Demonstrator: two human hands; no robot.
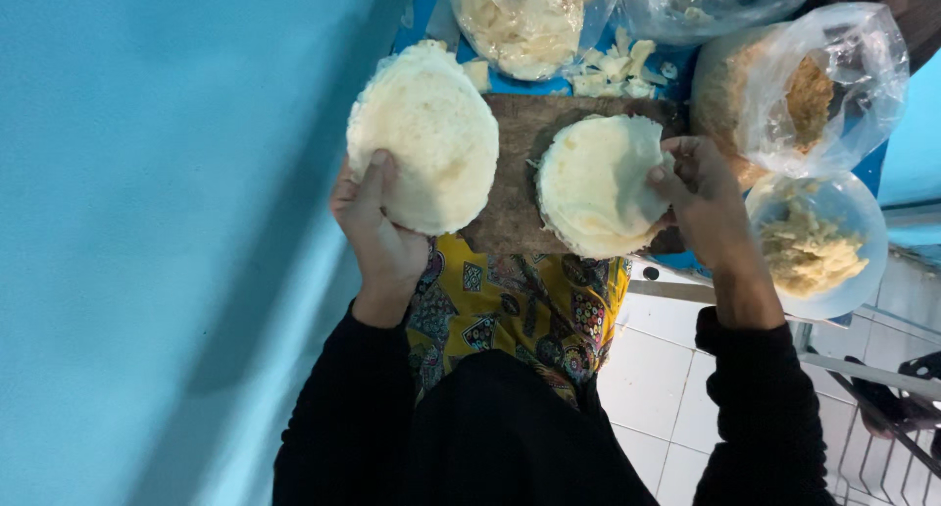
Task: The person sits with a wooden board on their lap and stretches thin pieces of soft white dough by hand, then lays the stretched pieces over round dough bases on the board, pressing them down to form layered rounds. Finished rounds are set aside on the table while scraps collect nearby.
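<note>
Pale round flatbread stack (423, 138), left hand (377, 227) holding

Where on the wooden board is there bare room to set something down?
On the wooden board only a strip is bare, between the stack in the left hand and the round stack touched by the right hand. The far edge is crowded with scraps, plastic bags and a bowl.

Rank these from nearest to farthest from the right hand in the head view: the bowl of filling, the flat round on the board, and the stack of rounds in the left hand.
1. Flat round: touched by the right hand, on the board.
2. Bowl of filling: just right of that hand.
3. Stack of rounds: far left, in the left hand.
</note>
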